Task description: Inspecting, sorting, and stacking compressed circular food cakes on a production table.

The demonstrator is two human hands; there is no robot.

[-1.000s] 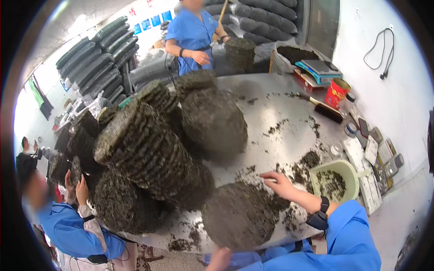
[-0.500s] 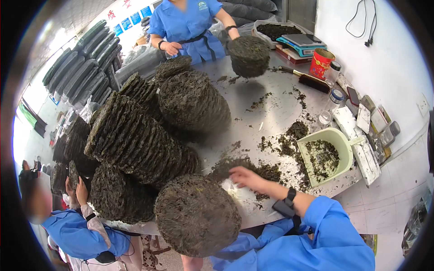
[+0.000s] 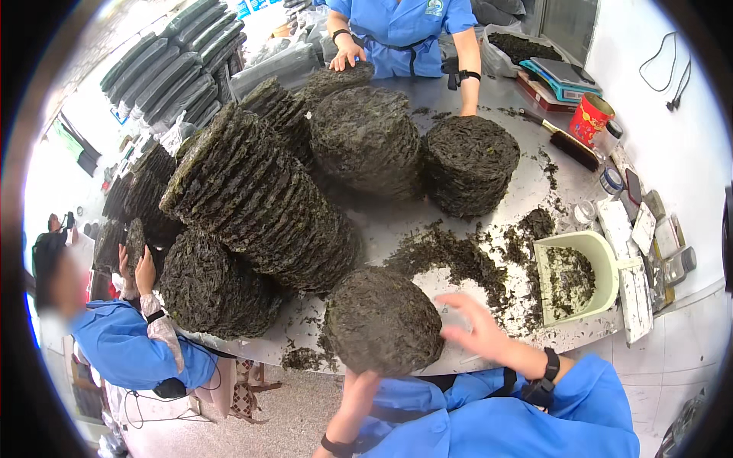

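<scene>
At the near table edge stands a round, dark cake of dried seaweed (image 3: 385, 320), tilted with its broad face showing. My left hand (image 3: 359, 388) is at its near lower edge, with its fingers partly hidden by the cake. Just beside the cake's right side, my right hand (image 3: 479, 330) is open, its fingers spread and slightly blurred. Loose seaweed crumbs (image 3: 450, 256) lie on the metal table (image 3: 382, 217) beyond it. To the left leans a long stack of seaweed cakes (image 3: 256, 195), above another dark stack (image 3: 210, 286).
Across the table, a person in blue touches an upright seaweed stack (image 3: 469, 168); another large stack (image 3: 365, 137) lies beside it. At left, a second person holds a cake. A pale green dustpan (image 3: 613, 286), a brush (image 3: 574, 150), a red tin (image 3: 591, 118) and jars line the right side.
The cake beside me has shifted right and up onto the table edge, and my left hand has come into view. My right hand's fingers have spread. The far person's stack now stands on the table.
</scene>
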